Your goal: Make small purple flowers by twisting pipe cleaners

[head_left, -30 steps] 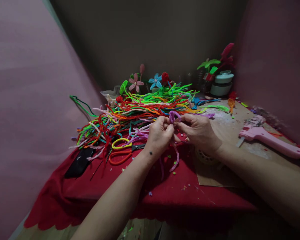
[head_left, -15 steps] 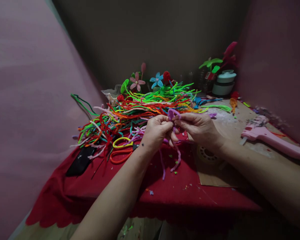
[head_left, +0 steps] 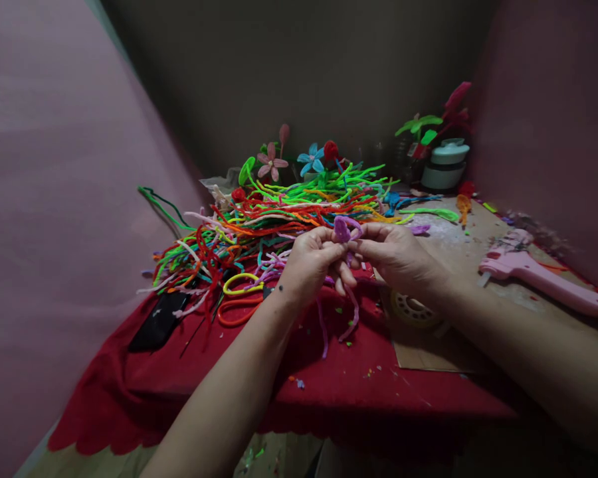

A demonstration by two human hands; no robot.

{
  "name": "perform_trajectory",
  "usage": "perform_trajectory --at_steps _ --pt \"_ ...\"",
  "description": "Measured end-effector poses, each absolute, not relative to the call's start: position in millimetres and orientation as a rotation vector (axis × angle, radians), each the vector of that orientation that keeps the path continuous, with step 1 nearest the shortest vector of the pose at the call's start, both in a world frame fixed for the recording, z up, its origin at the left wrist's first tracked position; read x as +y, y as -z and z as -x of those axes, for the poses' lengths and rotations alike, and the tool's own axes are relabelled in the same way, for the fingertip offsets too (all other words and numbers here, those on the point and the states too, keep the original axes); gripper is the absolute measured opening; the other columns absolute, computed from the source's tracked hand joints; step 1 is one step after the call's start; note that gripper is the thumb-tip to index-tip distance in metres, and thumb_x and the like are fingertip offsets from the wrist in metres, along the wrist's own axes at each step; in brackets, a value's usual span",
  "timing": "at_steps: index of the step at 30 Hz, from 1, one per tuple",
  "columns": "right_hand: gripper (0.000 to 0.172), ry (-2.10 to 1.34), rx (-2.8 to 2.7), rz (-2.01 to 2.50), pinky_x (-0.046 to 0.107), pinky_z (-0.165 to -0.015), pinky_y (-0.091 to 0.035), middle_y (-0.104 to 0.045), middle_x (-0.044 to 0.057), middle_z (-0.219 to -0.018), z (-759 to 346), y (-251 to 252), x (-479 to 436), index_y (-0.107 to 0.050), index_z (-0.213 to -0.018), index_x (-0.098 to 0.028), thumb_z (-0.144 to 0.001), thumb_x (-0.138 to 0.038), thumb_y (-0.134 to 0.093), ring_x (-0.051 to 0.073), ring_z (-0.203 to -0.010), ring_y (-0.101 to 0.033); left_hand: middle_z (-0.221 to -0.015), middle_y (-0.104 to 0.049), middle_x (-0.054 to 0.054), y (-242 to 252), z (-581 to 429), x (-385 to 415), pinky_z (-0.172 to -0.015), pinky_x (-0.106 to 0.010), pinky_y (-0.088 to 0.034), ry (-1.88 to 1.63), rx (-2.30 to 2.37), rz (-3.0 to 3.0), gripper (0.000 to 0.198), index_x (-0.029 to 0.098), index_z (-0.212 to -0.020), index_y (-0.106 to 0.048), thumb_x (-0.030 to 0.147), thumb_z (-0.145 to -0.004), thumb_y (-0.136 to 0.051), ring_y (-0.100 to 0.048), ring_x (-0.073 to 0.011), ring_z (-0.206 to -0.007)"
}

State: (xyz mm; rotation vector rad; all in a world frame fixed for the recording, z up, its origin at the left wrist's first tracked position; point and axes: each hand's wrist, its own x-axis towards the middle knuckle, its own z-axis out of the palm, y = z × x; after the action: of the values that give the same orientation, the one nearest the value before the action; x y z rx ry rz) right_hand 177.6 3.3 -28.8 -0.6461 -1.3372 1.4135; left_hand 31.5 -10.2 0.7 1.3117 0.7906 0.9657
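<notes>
Between both hands, above the front of the table, is a purple pipe cleaner (head_left: 341,230) bent into a small petal shape with a loop beside it. My left hand (head_left: 319,262) pinches it from the left between thumb and forefinger, the other fingers curled loosely below. From the right, my right hand (head_left: 391,251) pinches the loop's end at its fingertips. Purple tails (head_left: 351,315) hang beneath the hands over the red tablecloth (head_left: 339,392). Just where the fingertips meet the pipe cleaner is partly hidden.
A heap of coloured pipe cleaners (head_left: 289,209) lies behind the hands. Scissors (head_left: 239,312) and a black phone (head_left: 157,322) are at left. At right lie a tape roll (head_left: 413,311), cardboard (head_left: 428,355) and a pink glue gun (head_left: 538,269). A lidded jar (head_left: 444,164) and pipe-cleaner flowers (head_left: 272,162) stand behind.
The purple petal has turned and shows its flat side more fully, with the loop spread to the right. Both hands keep their pinch and have barely shifted.
</notes>
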Motion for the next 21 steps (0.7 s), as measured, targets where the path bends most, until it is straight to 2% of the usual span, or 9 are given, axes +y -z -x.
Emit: perform_trajectory --at_steps 4,11,21 --pt "0.014 -1.511 -1.282 0.604 0.025 -0.055 -0.042 -0.057 0.0 -0.061 -176.8 28.9 4.0 -0.062 -0.073 -0.015 -0.067 -0.024 -0.071 0.01 -0.054 -0.052 -0.063 -0.065 -0.003 -1.3 -27.7 -7.9 -0.032 -0.02 -0.044 -0.908 0.71 -1.277 0.018 0.013 -0.076 -0.048 0.023 -0.068 -0.061 -0.058 -0.0129 -0.04" --pt "0.018 -1.567 -1.21 0.583 0.026 -0.056 -0.044 -0.057 -0.001 -0.066 -174.4 23.9 -0.8 -0.059 -0.069 -0.017 -0.063 -0.024 -0.074 0.011 -0.056 -0.053 -0.057 -0.064 -0.003 -3.0 -27.3 -6.8 -0.03 -0.02 -0.045 -0.86 0.664 -1.175 0.007 0.01 -0.071 -0.05 0.014 -0.067 -0.055 -0.057 -0.0129 -0.037" --pt "0.016 -1.52 -1.313 0.592 0.025 -0.053 -0.042 -0.056 -0.002 -0.058 -176.0 24.0 -2.1 -0.057 -0.072 -0.016 -0.066 -0.022 -0.071 0.01 -0.052 -0.053 -0.056 -0.063 -0.003 -2.0 -33.4 -11.9 -0.029 -0.019 -0.043 -0.906 0.766 -1.267 0.007 0.011 -0.068 -0.051 0.017 -0.066 -0.054 -0.055 -0.0116 -0.036"
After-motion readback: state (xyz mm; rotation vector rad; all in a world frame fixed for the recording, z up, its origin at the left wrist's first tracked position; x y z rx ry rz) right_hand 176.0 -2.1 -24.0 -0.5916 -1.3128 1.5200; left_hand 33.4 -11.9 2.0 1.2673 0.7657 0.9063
